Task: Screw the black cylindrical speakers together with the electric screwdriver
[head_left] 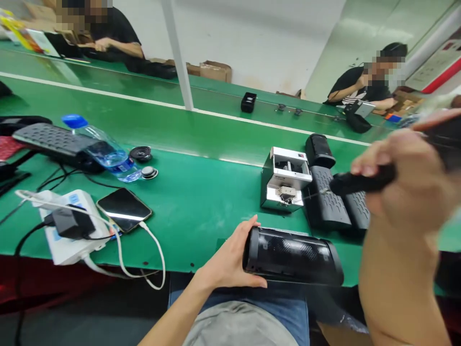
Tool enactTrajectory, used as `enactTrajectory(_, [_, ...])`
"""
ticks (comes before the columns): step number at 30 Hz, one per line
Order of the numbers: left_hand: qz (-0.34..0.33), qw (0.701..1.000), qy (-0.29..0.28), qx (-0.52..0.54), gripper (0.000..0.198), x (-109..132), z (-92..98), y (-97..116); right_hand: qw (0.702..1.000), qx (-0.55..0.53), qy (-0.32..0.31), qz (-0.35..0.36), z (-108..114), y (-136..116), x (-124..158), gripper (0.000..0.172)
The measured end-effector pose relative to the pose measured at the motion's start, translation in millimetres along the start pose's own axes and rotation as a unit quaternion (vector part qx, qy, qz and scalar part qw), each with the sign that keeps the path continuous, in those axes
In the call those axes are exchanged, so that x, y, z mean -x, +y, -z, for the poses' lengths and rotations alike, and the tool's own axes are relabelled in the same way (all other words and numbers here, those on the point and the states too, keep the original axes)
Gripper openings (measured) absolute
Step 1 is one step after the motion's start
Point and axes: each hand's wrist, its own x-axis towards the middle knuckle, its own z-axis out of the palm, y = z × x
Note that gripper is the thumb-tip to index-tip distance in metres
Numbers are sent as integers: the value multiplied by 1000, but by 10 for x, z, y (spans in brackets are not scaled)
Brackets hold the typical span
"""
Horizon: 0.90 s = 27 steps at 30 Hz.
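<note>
My left hand [232,259] grips the left end of a black cylindrical speaker housing [293,254] lying on its side at the near edge of the green bench. My right hand [399,178], raised close to the camera, is closed round a black electric screwdriver [360,182]. Its thin bit points left and reaches toward a small white and silver screw feeder box [286,178]. Just right of the box lie black perforated speaker grilles [329,197] and another black housing [319,149].
At the left lie a smartphone [124,209] on a white cable, a white power strip [68,230], a water bottle [104,151], round speaker drivers [141,154] and a black grille [54,139]. Two other people sit across the green conveyor [201,125]. A white post [178,53] stands behind.
</note>
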Motion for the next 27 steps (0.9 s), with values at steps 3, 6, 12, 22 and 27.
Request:
enactTrajectory(3, [1, 1000, 2, -16, 155, 7, -14, -4, 1000, -1, -25, 4, -344, 196, 9, 16])
enactTrajectory(6, [-4, 1000, 3, -18, 150, 8, -12, -15, 999, 27, -24, -2, -386, 361, 25, 19])
enactTrajectory(12, [-21, 999, 8, -24, 153, 2, -19, -34, 997, 54, -32, -45, -342, 574, 153, 22])
enactTrajectory(22, [-38, 999, 9, -30, 154, 3, -24, -57, 997, 62, -36, -14, -310, 258, 173, 20])
enactTrajectory(27, [-30, 999, 16, -32, 153, 2, -33, -48, 997, 62, -39, -9, -347, 372, 199, 22])
